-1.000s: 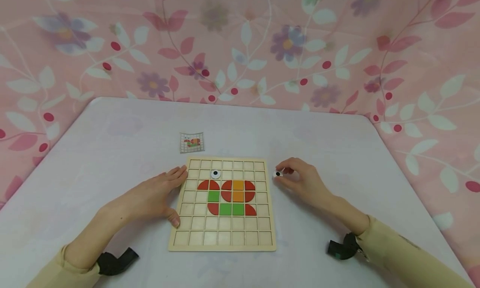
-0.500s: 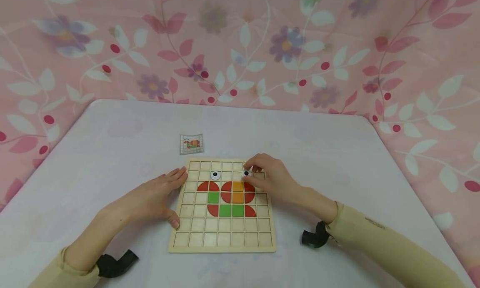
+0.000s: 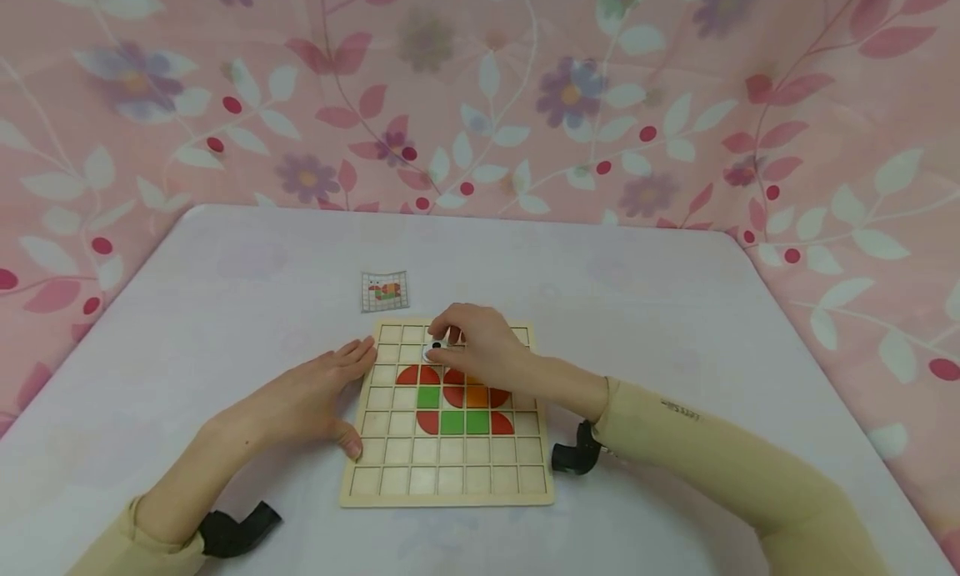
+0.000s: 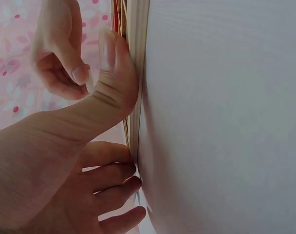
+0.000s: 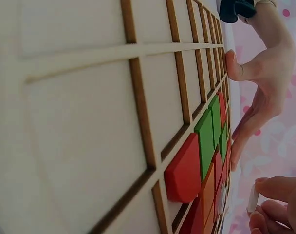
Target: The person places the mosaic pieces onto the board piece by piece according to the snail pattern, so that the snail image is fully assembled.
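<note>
My right hand [image 3: 487,347] pinches a round white eye tile [image 5: 253,197] with a black dot between thumb and fingertips, held on edge above the wooden grid board [image 3: 450,480]. Under it, another eye tile [image 3: 427,355] lies in the second row, mostly covered by the held one. My left hand [image 3: 311,393] rests along the board's left edge, thumb toward the near side and fingers extended toward the far side. Red quarter-round tiles [image 3: 427,423], green square tiles [image 3: 477,423] and orange square tiles [image 3: 477,396] sit in the board's middle cells, some hidden by my right hand.
A small picture card [image 3: 385,292] printed with a similar coloured grid pattern lies just beyond the board's far left corner. A white cloth covers the table [image 3: 637,293], and a pink floral curtain [image 3: 480,92] hangs behind it.
My right hand has carried the eye tile leftward from the table right of the board, across the board to above the other eye tile. My left hand has stayed at the edge.
</note>
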The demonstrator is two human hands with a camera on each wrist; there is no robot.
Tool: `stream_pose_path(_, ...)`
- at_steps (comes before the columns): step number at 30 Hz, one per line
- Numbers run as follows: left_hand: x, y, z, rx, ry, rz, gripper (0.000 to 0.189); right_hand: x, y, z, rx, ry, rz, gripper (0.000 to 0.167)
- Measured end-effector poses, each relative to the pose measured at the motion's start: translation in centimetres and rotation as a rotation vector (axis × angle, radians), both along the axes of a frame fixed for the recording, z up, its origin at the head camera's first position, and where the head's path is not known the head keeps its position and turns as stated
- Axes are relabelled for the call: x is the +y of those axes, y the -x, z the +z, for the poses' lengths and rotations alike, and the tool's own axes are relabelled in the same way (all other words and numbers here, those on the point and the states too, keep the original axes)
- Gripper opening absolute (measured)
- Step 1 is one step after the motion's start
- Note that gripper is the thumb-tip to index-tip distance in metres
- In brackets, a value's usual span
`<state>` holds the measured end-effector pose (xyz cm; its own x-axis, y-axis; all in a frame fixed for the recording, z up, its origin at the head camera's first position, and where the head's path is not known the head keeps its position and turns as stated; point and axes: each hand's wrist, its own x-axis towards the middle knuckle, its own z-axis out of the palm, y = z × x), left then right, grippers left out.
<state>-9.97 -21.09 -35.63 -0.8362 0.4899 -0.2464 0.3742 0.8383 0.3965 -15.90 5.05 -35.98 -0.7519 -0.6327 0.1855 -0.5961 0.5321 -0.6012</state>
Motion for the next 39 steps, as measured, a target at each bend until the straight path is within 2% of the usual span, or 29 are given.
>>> stream_pose_path(4, -0.1, -0.1, 0.0, 0.006, -0.006, -0.003, 0.129, -1.4, 0.4, -0.5, -0.030, -0.043, 0.030, 0.025)
stream_pose_path(8, -0.2, -0.1, 0.0, 0.009, -0.013, -0.008, 0.129, -2.3, 0.7, -1.1, 0.007, -0.079, 0.059, 0.025)
stream_pose_path(16, -0.1, 0.0, 0.0, -0.007, -0.011, -0.002, 0.128, -3.4, 1.2, -1.6, 0.005, -0.100, 0.043, 0.023)
stream_pose_path(26, -0.2, -0.1, 0.1, 0.000, -0.012, -0.004, 0.128, -3.6, 1.0, -1.8, 0.043, -0.063, 0.050, 0.018)
stream_pose_path(39, 0.0, -0.1, 0.1, 0.000, -0.004, -0.001, 0.129, -3.2, 0.7, -1.5, 0.050, -0.094, 0.067, 0.015)
